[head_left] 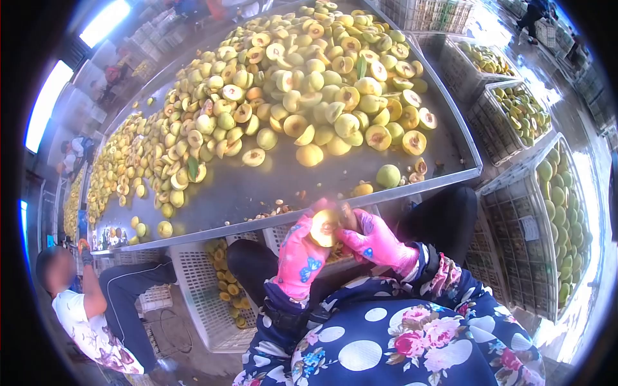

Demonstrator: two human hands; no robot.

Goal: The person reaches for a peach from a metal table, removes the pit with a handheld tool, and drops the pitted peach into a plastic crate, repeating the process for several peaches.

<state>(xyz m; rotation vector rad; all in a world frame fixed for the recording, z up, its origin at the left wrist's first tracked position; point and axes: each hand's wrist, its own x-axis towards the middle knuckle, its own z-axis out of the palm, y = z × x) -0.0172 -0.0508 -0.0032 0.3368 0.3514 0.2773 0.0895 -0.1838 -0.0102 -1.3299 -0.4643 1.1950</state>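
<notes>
Both my hands wear pink gloves with blue patterns and meet just over the near edge of the metal table point(232, 183). My left hand point(301, 254) is wrapped round a halved yellow fruit point(324, 228), whose cut face shows. At the fruit's right side my right hand point(376, 241) is closed, with its fingers against the fruit; a small brownish thing shows at its fingertips, too blurred to name. Beyond my hands a large heap of halved fruit point(309, 96) covers much of the table. A whole green fruit point(388, 175) lies near the front edge.
Below the table, a white crate point(196, 302) holds halved fruit. Crates full of green fruit point(560, 212) stand on the right. A seated co-worker point(87, 309) in a white shirt is at the lower left. Several people are farther off, behind the table.
</notes>
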